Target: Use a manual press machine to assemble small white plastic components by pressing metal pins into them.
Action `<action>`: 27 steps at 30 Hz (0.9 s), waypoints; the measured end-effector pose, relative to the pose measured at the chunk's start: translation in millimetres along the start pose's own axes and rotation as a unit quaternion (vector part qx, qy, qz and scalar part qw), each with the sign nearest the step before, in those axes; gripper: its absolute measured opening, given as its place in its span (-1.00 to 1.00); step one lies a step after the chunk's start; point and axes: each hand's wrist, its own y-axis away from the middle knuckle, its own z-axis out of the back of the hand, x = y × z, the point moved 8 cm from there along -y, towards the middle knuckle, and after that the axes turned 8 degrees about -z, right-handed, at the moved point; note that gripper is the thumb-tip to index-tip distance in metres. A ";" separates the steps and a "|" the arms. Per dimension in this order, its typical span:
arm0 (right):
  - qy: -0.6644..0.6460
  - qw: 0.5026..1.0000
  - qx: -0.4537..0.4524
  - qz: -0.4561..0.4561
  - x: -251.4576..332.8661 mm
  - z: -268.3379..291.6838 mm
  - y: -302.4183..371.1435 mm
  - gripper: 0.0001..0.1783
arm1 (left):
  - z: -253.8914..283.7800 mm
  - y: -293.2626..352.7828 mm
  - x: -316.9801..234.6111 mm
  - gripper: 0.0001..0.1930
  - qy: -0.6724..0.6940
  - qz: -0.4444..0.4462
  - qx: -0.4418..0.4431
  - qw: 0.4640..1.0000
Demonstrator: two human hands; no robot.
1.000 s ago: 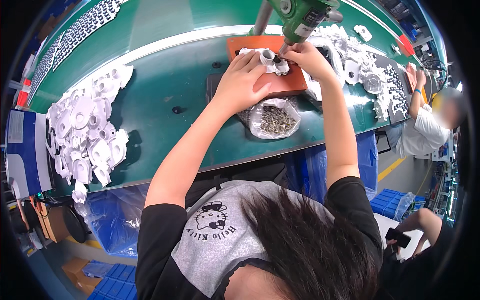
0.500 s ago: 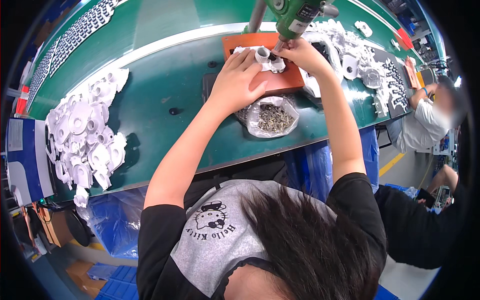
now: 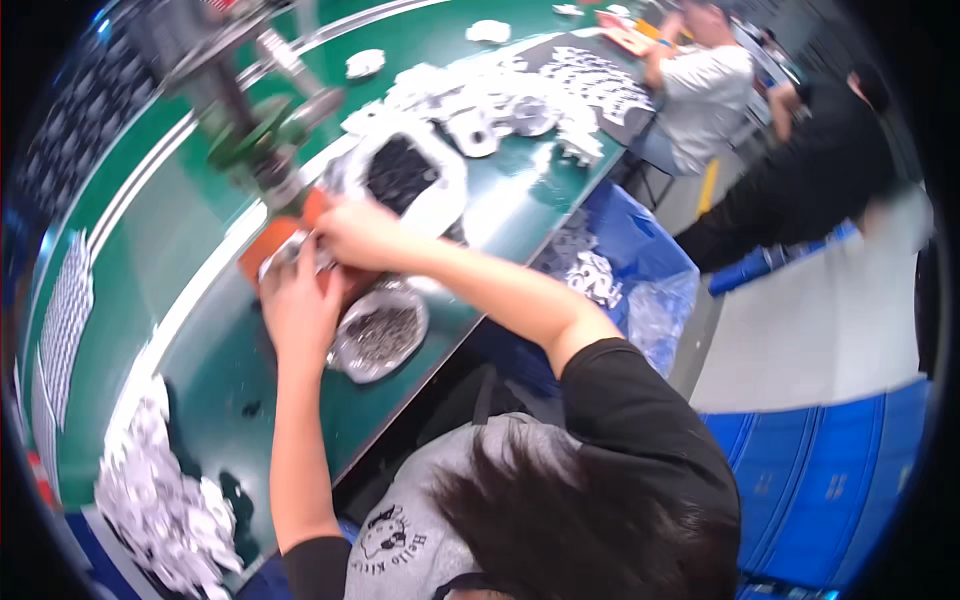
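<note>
Item, one white plastic housing (image 3: pixel 324 259): on the orange-red base plate (image 3: pixel 263 243), partly hidden between my two hands, at the foot of a green bench press (image 3: pixel 240 145).
Item, my left hand (image 3: pixel 300 310): fingers laid over the housing, thumb set apart along its near side; whether they pinch it or merely rest there, I cannot tell.
Item, my right hand (image 3: pixel 358 232): fingers bent together at the housing's right; what they hold, if anything, I cannot tell (blur and knuckles hide it).
Item, one clear bag (image 3: pixel 418 318) of small metal screws (image 3: pixel 380 335): open, just in front of the plate, on the green desk (image 3: pixel 230 352).
Item, one pale plastic bag (image 3: pixel 442 205) of black parts: open, beyond my right wrist.
Item, white mouldings: one pile (image 3: pixel 165 510) at my left, another heap (image 3: pixel 475 125) at far right, beside a dark mat (image 3: pixel 627 130).
Item, one co-worker (image 3: pixel 705 85) in a white shirt, seated past the mat.
</note>
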 end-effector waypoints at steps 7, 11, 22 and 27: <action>0.057 0.997 0.046 0.037 -10.3 10.7 -1.8 -0.82 | -11.9 -7.2 -12.2 -0.53 0.003 -0.017 0.004 1.000; 0.051 0.996 0.050 0.047 -5.9 10.7 -7.8 -0.81 | -11.3 -6.9 -6.7 -0.53 0.009 -0.014 0.008 1.000; 0.082 0.996 0.016 0.009 -15.6 -2.9 -16.6 -0.77 | -11.2 -7.1 -7.1 -0.54 -0.010 0.000 0.016 1.000; -0.136 0.985 -0.034 -0.101 -25.3 43.1 -4.6 -0.75 | -11.2 -4.8 -5.1 -0.53 -0.006 0.005 0.014 1.000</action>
